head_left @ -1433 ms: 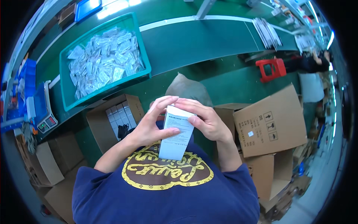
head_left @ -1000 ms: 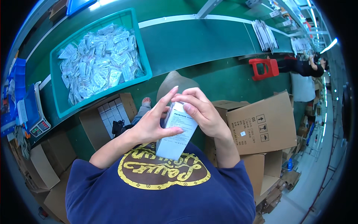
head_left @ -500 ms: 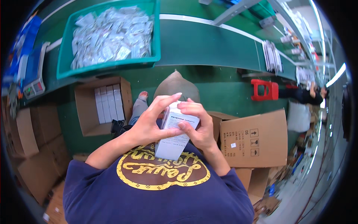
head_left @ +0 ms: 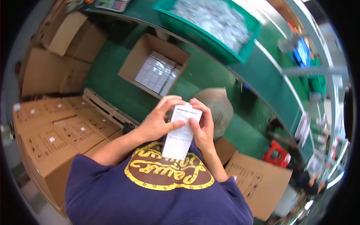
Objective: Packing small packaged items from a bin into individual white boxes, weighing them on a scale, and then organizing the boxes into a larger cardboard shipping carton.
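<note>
A small white carton (head_left: 177,144) with printed text on its face is held upright in front of my chest, between both hands. My left hand (head_left: 164,117) grips its left side, thumb across the printed face and fingers by the top edge. From the right, my right hand (head_left: 203,125) is closed on the carton too, its thumb pressed to the face and its fingers around the upper corner. The carton's top looks closed, though fingertips cover part of it. Its far side is hidden.
Ahead, an open cardboard box (head_left: 127,67) holds rows of white cartons. A green bin (head_left: 206,39) of clear packets sits on the green workbench (head_left: 262,84). Stacked boxes (head_left: 56,129) stand on the left, a tan sack (head_left: 217,107) ahead, a red stool (head_left: 276,154) at right.
My view and body have turned left, so the open box of cartons and the stacked boxes show more. Fingers have settled at the carton's top; both hands still hold it.
</note>
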A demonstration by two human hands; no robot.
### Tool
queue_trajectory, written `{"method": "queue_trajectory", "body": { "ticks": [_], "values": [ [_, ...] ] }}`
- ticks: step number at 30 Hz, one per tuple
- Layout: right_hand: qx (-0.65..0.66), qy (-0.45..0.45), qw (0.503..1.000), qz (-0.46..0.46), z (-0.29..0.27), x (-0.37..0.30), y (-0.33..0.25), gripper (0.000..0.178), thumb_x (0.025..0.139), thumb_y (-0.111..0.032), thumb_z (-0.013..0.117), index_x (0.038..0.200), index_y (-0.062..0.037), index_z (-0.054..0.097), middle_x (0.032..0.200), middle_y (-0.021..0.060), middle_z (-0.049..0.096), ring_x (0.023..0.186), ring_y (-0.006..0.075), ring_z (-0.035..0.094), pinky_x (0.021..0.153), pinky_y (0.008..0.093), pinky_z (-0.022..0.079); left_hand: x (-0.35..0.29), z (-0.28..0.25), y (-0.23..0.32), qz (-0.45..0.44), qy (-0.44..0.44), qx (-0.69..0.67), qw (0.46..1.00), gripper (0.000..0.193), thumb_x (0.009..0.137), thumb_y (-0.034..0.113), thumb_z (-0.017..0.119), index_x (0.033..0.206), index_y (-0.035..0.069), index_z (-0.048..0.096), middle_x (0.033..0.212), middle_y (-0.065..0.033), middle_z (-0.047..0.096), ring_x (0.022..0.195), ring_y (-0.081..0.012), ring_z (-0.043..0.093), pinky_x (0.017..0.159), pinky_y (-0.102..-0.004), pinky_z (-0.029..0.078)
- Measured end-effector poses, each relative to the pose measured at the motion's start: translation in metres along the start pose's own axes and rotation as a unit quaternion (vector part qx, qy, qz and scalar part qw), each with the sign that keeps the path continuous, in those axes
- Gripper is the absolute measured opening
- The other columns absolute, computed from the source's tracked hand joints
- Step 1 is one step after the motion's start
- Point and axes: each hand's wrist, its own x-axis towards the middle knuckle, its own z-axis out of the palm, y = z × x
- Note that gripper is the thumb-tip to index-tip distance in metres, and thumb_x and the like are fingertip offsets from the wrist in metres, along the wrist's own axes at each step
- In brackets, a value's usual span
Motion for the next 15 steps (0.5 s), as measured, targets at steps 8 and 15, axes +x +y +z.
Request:
{"method": "queue_trajectory", "body": {
  "ticks": [8, 15],
  "values": [
    [0.007, -0.192, 0.971, 0.146, 0.127, 0.076, 0.034, 0.060, 0.088, -0.013, 0.066, 0.138, -0.0075, 0.033, 0.147, 0.0133, 0.032, 0.124, 0.0242, 0.048, 0.098, 0.0369, 0.045, -0.049, -0.126, -0.032, 0.024, 0.182, -0.013, 0.983, 0.042, 0.088, 0.024, 0.069, 0.123, 0.008, 0.053, 0.127, -0.0116, 0.046, 0.110, -0.0225, 0.056, 0.087, -0.0328, 0.050],
    [-0.083, -0.272, 0.951, 0.126, 0.309, 0.177, 0.074, 0.083, 0.085, -0.027, 0.072, 0.145, -0.0090, 0.017, 0.142, 0.0153, 0.034, 0.121, 0.0279, 0.050, 0.094, 0.0410, 0.048, -0.064, -0.326, -0.055, 0.056, 0.335, 0.004, 0.940, 0.056, 0.095, 0.032, 0.061, 0.140, 0.007, 0.038, 0.138, -0.0148, 0.044, 0.113, -0.0211, 0.055, 0.093, -0.0318, 0.046]
  ]
}}
